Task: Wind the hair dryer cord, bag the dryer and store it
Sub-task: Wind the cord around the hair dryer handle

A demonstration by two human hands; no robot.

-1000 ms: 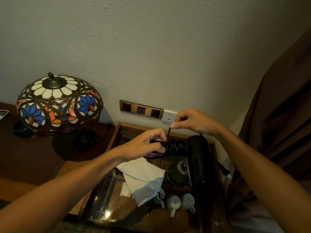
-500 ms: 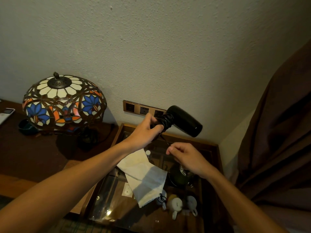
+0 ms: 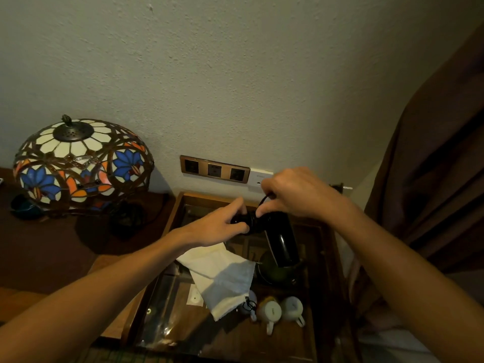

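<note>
The black hair dryer (image 3: 281,241) hangs over the glass-topped table, barrel pointing down toward me. My left hand (image 3: 218,226) grips its handle, where the black cord (image 3: 252,221) is wound in tight coils. My right hand (image 3: 293,193) is above the dryer, pinching a loop of the cord between thumb and fingers. The cord's plug (image 3: 340,186) sticks out behind my right wrist. A white cloth bag (image 3: 222,276) with a black drawstring lies flat on the table under my left forearm.
A stained-glass lamp (image 3: 81,163) stands at the left on a dark wooden surface. A socket strip (image 3: 214,169) is on the wall behind the table. A dark teapot (image 3: 272,271) and white cups (image 3: 281,309) sit on the glass table (image 3: 167,310). A brown curtain (image 3: 432,179) hangs at the right.
My right hand rose from under the dryer to above it, carrying the cord around the handle. The dryer's barrel swung from pointing up-right to pointing down.
</note>
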